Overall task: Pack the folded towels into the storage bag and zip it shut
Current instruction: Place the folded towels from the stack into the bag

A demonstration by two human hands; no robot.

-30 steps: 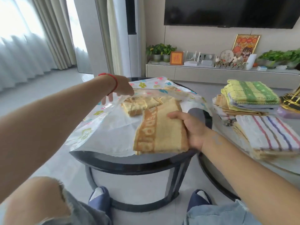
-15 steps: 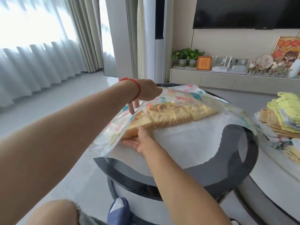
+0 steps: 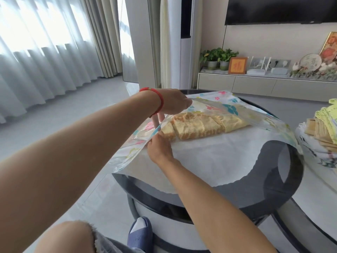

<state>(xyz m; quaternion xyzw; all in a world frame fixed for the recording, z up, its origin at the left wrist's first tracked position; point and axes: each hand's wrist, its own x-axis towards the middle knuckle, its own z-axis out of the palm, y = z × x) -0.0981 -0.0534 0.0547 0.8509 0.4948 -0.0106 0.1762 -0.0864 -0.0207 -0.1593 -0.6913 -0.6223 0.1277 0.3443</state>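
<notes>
A black television (image 3: 280, 10) hung at one o'clock. Under it, a low cabinet (image 3: 255, 84) carried two potted plants (image 3: 218, 58), an orange frame (image 3: 237, 65) and a white router (image 3: 258, 67). Grey curtains (image 3: 45, 57) covered the window at ten o'clock.

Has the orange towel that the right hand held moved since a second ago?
Yes. The orange towel went from the near rim of the round table deeper into the storage bag.
</notes>
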